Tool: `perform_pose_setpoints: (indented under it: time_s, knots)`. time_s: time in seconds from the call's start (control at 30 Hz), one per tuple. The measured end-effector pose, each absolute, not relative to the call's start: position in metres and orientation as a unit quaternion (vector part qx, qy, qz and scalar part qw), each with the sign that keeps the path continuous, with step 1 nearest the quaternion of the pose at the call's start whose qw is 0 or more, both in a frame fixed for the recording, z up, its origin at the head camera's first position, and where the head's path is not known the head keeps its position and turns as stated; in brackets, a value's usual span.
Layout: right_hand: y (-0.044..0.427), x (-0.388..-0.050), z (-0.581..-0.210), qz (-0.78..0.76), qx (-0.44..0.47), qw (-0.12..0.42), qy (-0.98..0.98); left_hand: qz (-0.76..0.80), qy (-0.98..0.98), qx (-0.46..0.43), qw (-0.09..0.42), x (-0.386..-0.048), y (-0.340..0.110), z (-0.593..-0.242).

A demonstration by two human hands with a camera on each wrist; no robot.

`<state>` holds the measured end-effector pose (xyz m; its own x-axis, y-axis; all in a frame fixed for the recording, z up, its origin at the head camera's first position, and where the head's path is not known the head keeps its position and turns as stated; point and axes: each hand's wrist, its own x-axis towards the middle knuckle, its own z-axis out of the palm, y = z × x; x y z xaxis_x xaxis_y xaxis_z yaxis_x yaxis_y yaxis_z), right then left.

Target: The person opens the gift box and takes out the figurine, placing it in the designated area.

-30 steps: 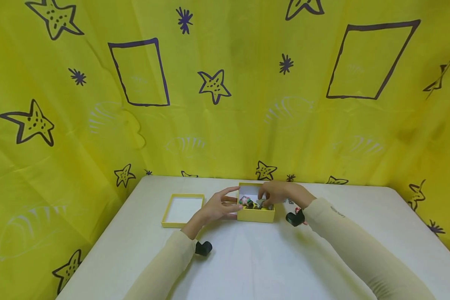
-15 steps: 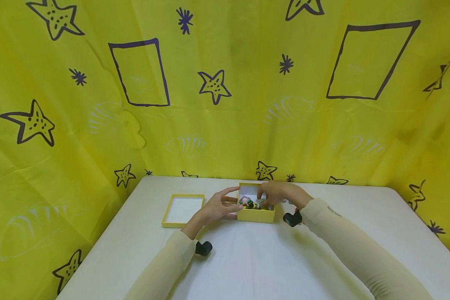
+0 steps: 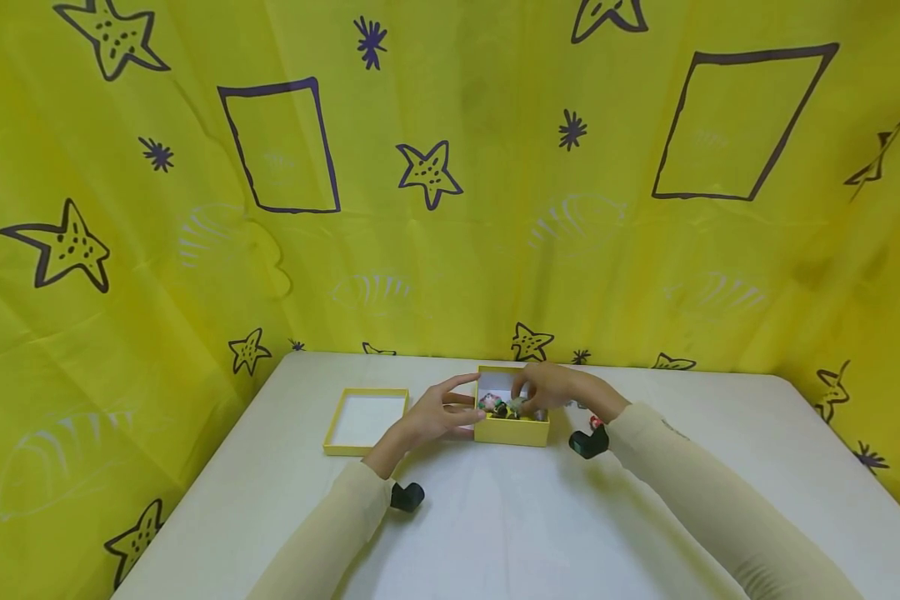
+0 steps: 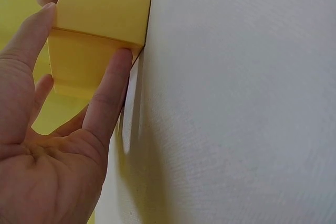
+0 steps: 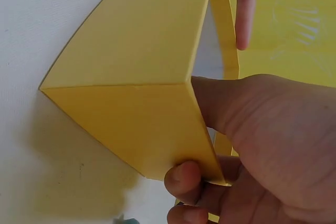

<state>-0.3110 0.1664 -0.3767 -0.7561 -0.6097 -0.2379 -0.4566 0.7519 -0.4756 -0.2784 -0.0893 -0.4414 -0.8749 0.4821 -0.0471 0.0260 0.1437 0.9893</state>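
An uncovered yellow box [image 3: 512, 432] with a pale inside holds several small colourful figures [image 3: 492, 405]. My left hand [image 3: 437, 415] is at the box's left end, thumb at the front corner; the left wrist view shows its nearly straight fingers [image 4: 107, 95] against the yellow wall [image 4: 79, 61]. From the right, my right hand [image 3: 551, 385] reaches over the rim and pinches a small pale figure [image 3: 517, 406] inside. In the right wrist view its thumb [image 5: 210, 98] goes into the box [image 5: 126, 30], other fingers curl outside by a corner, and the held figure is hidden.
A shallow yellow-edged lid [image 3: 366, 420], white inside, lies on the white table [image 3: 487, 525] left of the box. Small items, one of them red [image 3: 596, 422], lie right of the box, partly behind my right wrist. A patterned yellow curtain [image 3: 480, 250] stands behind the table.
My right fingertips and the pale figure have shifted slightly left inside the box. My left hand, the box and the lid have kept their places.
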Motion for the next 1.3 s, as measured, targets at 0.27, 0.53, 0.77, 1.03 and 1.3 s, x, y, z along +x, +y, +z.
perform_pose_setpoints:
  time_s: [0.27,0.53,0.77,1.03,1.3]
  knots:
    - [0.17,-0.313,-0.381,-0.255,-0.28,0.191,0.906,0.626,0.738,0.176,0.18,-0.279,-0.089,-0.441]
    - [0.175,-0.316,-0.382,-0.272,-0.286,0.167,0.903,0.625,0.74,0.171,0.179,-0.278,-0.089,-0.439]
    - [0.176,-0.313,-0.384,-0.285,-0.277,0.15,0.905,0.623,0.742,0.17,0.18,-0.279,-0.089,-0.44]
    - [0.178,-0.31,-0.386,-0.309,-0.282,0.125,0.9,0.628,0.738,0.165,0.183,-0.276,-0.089,-0.438]
    - [0.181,-0.307,-0.385,-0.319,-0.28,0.108,0.899,0.624,0.742,0.168,0.18,-0.276,-0.088,-0.437]
